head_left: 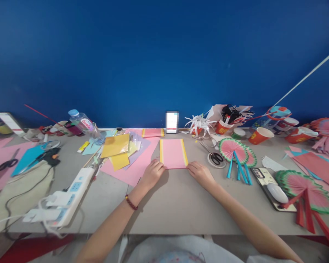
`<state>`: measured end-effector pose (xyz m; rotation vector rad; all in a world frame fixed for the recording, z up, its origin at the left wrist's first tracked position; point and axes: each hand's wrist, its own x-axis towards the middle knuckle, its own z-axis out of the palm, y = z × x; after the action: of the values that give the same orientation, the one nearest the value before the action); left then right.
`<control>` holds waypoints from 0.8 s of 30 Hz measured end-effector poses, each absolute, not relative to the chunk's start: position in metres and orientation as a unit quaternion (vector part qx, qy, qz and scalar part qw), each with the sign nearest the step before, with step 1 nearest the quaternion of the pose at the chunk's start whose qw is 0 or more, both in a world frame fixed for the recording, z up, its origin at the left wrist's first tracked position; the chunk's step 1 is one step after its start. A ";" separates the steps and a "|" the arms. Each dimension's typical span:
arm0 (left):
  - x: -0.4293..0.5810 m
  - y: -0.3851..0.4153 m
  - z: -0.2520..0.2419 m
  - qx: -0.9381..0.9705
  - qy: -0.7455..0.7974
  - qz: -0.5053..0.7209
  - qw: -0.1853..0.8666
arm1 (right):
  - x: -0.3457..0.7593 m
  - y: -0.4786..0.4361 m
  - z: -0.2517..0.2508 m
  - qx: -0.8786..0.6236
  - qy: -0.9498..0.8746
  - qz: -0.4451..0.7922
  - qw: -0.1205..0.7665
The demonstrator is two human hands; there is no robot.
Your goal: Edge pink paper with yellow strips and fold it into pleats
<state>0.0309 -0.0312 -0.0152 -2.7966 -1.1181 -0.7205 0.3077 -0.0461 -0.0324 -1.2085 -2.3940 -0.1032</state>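
Note:
A pink sheet of paper (pixel 173 153) with yellow strips along its left and right sides lies flat on the table in front of me. My left hand (pixel 152 173) has its fingers closed at the near left corner of this sheet. At the near right corner, my right hand (pixel 201 174) pinches the same edge between thumb and fingers. Along that near edge runs a thin darker line, perhaps a narrow fold; I cannot tell. Behind it lies another pink paper piece with yellow strips (pixel 152 133), against the wall.
Left are yellow paper packs (pixel 115 145), a leaning plastic bottle (pixel 84 123) and a power strip (pixel 76 195). A phone (pixel 171 122) stands at the wall. Right are black-handled scissors (pixel 216 158), paper fans (pixel 233 150), a paper cup (pixel 261 136) and a mouse (pixel 277 193) on a phone.

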 end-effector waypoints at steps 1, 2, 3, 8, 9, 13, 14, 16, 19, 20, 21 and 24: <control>0.031 -0.032 -0.016 -0.903 -0.361 -0.230 0.026 | 0.307 -0.047 -0.032 -0.443 -0.867 -0.043 0.225; 0.031 -0.032 -0.017 -0.903 -0.363 -0.228 0.026 | 0.306 -0.048 -0.032 -0.447 -0.865 -0.048 0.224; 0.031 -0.033 -0.018 -0.903 -0.365 -0.226 0.025 | 0.305 -0.049 -0.033 -0.451 -0.863 -0.053 0.221; 0.031 -0.035 -0.020 -0.900 -0.379 -0.211 0.041 | 0.302 -0.054 -0.034 -0.464 -0.861 -0.078 0.193; 0.031 -0.035 -0.020 -0.901 -0.380 -0.205 0.049 | 0.301 -0.054 -0.034 -0.463 -0.862 -0.089 0.187; 0.033 -0.038 -0.018 -0.906 -0.376 -0.182 0.070 | 0.300 -0.057 -0.031 -0.452 -0.869 -0.131 0.153; 0.033 -0.038 -0.017 -0.908 -0.374 -0.178 0.070 | 0.300 -0.058 -0.030 -0.451 -0.870 -0.137 0.147; 0.034 -0.040 -0.015 -0.911 -0.371 -0.165 0.071 | 0.299 -0.060 -0.027 -0.450 -0.870 -0.146 0.139; 0.037 -0.044 -0.012 -0.914 -0.373 -0.131 0.090 | 0.297 -0.063 -0.024 -0.448 -0.870 -0.159 0.133; 0.039 -0.045 -0.012 -0.913 -0.378 -0.119 0.099 | 0.296 -0.064 -0.023 -0.448 -0.869 -0.163 0.131; 0.040 -0.047 -0.012 -0.911 -0.384 -0.108 0.107 | 0.295 -0.064 -0.021 -0.448 -0.869 -0.166 0.129; 0.044 -0.051 -0.011 -0.904 -0.402 -0.085 0.119 | 0.292 -0.067 -0.019 -0.455 -0.865 -0.174 0.119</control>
<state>0.0441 -0.0512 -0.0111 -2.6430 -1.1758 -0.2484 0.2919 -0.0669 -0.0188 -1.3304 -2.5292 -0.5073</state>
